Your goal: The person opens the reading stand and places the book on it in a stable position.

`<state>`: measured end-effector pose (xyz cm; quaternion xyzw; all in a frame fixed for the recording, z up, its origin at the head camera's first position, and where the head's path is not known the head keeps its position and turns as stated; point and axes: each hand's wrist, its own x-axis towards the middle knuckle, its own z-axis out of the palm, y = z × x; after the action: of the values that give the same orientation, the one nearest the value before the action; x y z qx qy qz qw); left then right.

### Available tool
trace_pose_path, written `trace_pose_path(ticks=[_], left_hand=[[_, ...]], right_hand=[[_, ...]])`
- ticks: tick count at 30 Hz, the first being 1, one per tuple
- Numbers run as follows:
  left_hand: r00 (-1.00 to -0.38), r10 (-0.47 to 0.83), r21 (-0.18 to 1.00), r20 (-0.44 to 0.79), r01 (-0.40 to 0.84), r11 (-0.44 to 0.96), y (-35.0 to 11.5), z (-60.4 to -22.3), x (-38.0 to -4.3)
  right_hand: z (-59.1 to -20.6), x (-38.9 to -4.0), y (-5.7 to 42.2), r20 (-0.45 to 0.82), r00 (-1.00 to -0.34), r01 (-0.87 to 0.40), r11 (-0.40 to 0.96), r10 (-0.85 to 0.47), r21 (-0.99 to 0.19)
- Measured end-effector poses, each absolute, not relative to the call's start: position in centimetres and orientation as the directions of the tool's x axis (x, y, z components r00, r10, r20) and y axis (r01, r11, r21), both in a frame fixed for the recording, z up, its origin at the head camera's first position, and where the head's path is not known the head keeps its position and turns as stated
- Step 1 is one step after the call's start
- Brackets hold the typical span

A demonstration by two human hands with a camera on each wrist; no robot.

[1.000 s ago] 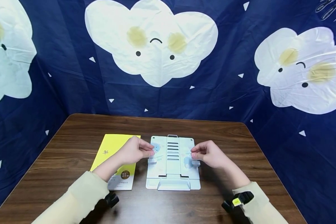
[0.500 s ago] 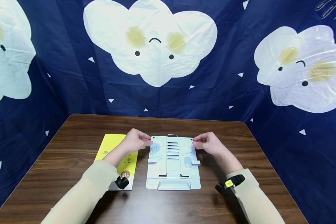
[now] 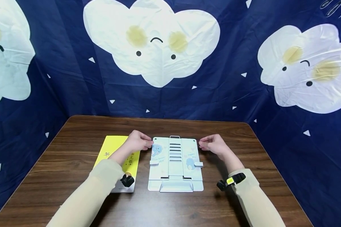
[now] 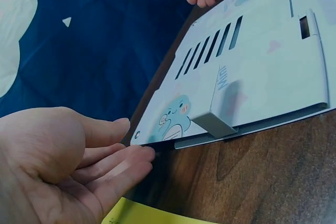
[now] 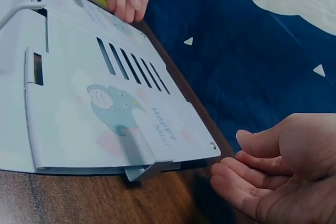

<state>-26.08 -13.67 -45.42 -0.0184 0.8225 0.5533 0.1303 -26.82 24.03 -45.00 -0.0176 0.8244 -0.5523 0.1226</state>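
A pale blue folding book stand [image 3: 176,170], printed with cartoon animals and slotted down its middle, lies folded flat on the table. At its far left corner is my left hand [image 3: 137,141]; the left wrist view shows loosely bent fingers [image 4: 128,161] beside the corner, thumb lifted off the board. Whether those fingertips touch the edge, I cannot tell. My right hand [image 3: 214,144] hovers just off the far right corner, a small gap between its fingertips and the board in the right wrist view. Two side clips, one being the right clip [image 3: 199,164], rest over the side edges.
Left of the stand lies a yellow book [image 3: 109,146], partly covered by my left forearm. The brown wooden table [image 3: 170,211] ends at the back against a dark blue curtain [image 3: 125,94] with white clouds. A black camera is strapped to each wrist.
Both hands have moved from the stand's sides to its far corners. Since half a second ago they have drawn slightly outward, the right one coming away from its corner. The stand stays flat.
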Motion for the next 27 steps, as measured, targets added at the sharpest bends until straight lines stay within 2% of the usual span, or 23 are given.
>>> trace_pose_path(ticks=[14, 27], left_hand=[[-0.952, 0.137, 0.93, -0.274, -0.227, 0.288, -13.2, -47.0, -26.0], [-0.956, 0.089, 0.933, -0.279, -0.248, 0.261, -13.4, -48.0, -26.4]], right_hand=[[-46.1, -26.4, 23.2, -0.292, -0.945, 0.226, 0.351, -0.148, -0.909], [-46.8, -26.0, 22.3, -0.27, -0.96, 0.241, 0.277, -0.071, -0.93]])
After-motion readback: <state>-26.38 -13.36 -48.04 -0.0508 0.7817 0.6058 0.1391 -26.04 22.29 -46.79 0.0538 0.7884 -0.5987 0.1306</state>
